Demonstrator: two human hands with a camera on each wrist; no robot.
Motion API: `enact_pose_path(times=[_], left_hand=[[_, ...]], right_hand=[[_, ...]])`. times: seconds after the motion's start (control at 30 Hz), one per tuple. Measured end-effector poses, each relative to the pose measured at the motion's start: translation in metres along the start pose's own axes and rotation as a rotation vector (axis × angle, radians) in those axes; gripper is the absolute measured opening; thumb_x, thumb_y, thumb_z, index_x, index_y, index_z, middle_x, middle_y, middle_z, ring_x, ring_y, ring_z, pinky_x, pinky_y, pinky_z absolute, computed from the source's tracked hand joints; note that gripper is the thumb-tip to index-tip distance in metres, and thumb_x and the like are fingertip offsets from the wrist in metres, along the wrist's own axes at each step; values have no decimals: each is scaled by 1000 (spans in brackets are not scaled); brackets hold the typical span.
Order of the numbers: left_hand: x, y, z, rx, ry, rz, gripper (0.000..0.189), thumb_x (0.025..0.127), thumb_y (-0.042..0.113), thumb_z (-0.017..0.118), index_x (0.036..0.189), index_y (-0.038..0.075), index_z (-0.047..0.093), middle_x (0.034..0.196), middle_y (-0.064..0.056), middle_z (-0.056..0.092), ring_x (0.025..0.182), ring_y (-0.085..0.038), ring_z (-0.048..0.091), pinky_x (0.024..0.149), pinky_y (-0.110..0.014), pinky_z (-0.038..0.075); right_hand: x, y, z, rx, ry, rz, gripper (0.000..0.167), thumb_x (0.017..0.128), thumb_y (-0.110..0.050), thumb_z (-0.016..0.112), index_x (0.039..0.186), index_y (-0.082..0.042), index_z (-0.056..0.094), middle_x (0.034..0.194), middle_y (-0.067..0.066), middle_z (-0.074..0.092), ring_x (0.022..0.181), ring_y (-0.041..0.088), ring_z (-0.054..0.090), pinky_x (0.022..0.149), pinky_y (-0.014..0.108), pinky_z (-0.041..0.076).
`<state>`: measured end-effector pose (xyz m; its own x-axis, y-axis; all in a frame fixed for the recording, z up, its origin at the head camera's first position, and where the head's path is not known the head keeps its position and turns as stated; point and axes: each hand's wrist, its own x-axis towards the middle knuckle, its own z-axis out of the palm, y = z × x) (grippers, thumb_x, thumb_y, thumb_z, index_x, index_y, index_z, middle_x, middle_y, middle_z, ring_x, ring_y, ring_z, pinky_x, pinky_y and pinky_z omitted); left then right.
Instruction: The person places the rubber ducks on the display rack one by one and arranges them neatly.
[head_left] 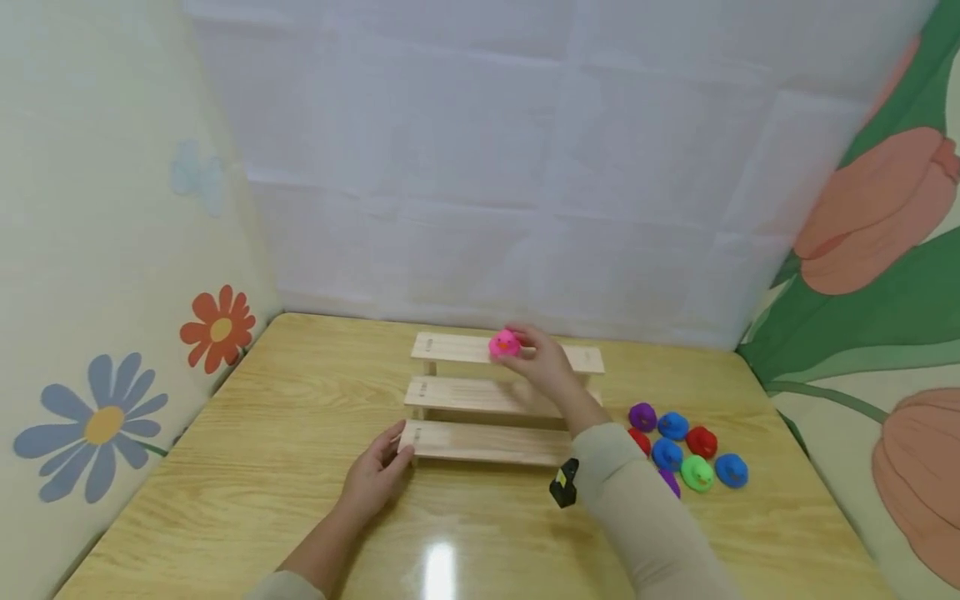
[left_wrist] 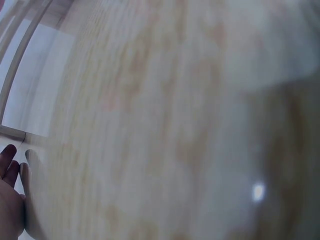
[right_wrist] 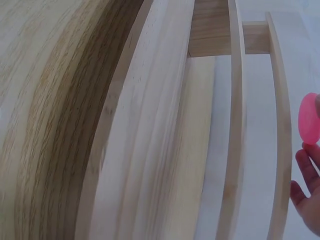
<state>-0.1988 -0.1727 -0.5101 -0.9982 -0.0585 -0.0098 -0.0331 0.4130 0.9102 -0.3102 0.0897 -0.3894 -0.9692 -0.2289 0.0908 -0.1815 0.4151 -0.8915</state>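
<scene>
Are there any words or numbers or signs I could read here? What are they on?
No, there are none I can read.
Small dark marks at the left ends of the wooden stand: too small to tell if they're writing.
Yellow patch on the black gadget: too small to read.

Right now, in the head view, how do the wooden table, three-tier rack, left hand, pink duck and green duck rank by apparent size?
Largest to smallest:
1. Wooden table
2. Three-tier rack
3. Left hand
4. Pink duck and green duck: too alike to rank.
</scene>
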Motion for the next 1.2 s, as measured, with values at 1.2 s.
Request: enact_pose_path(times=[1.2], left_hand=[[-9, 4, -2, -4, -4, 6, 54, 100, 29, 57, 149, 11, 41, 133, -20, 62, 127, -34, 56, 107, -51, 43]], right_hand=[[28, -18, 46, 49, -99, 17, 54, 87, -10, 74, 137, -20, 56, 141, 12, 55, 131, 30, 54, 101, 37, 51]])
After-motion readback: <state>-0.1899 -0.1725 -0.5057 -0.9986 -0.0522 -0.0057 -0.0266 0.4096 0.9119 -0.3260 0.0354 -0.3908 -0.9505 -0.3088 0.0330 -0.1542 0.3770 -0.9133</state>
